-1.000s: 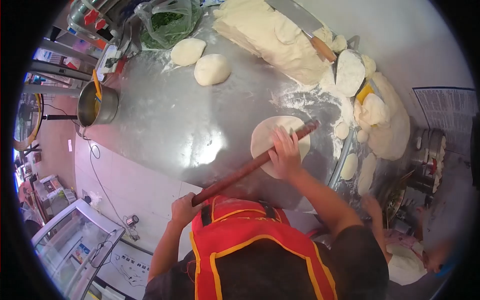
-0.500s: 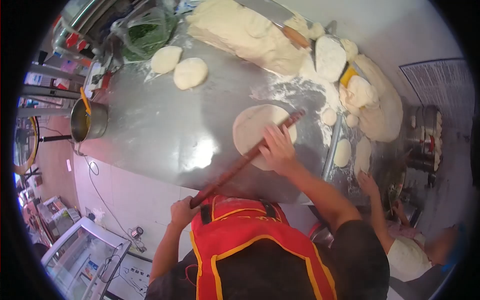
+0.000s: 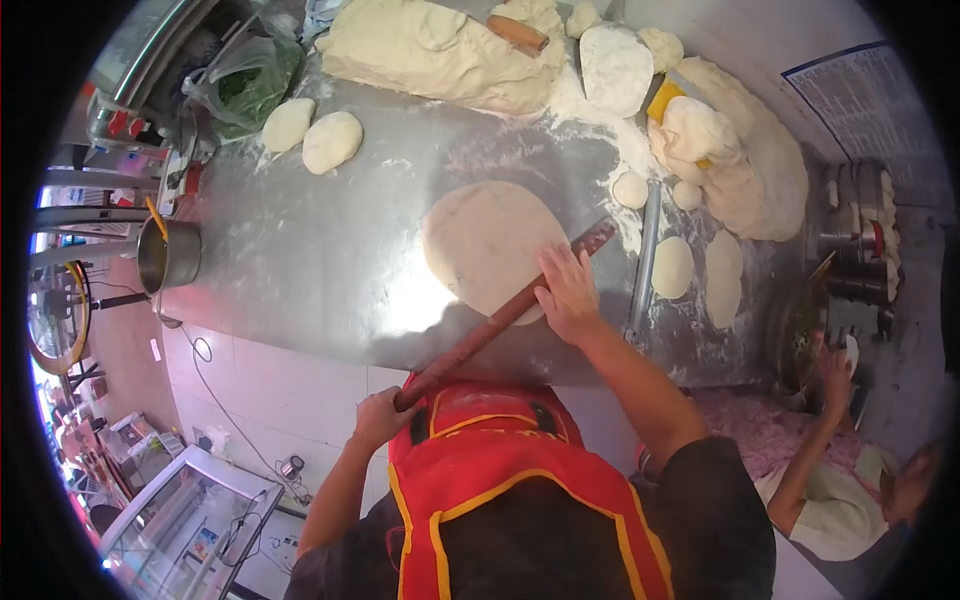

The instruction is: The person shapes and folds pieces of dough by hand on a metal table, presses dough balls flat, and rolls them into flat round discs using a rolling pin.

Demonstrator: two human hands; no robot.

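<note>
A long dark-red rolling pin slants across the near edge of a flat round of dough on the steel table. Its lower end is wrapped by the fingers of my left hand, close to the red apron. Higher up the pin lies my right hand, palm down, with its fingers stretched out over the wood and pressing on it. Part of the dough's right edge is hidden under that hand. A narrow grey rod and two small dough balls, one pale ball nearest, are to the right.
Large dough slabs lie at the back of the steel table, with a wooden-handled tool on them. Two dough rounds sit by a bag of greens. A pot stands left; a co-worker's hand is right.
The dough round is now wider and longer, and lies turned and farther left of the pin. The co-worker's hand has left the flat dough piece and moved right.
</note>
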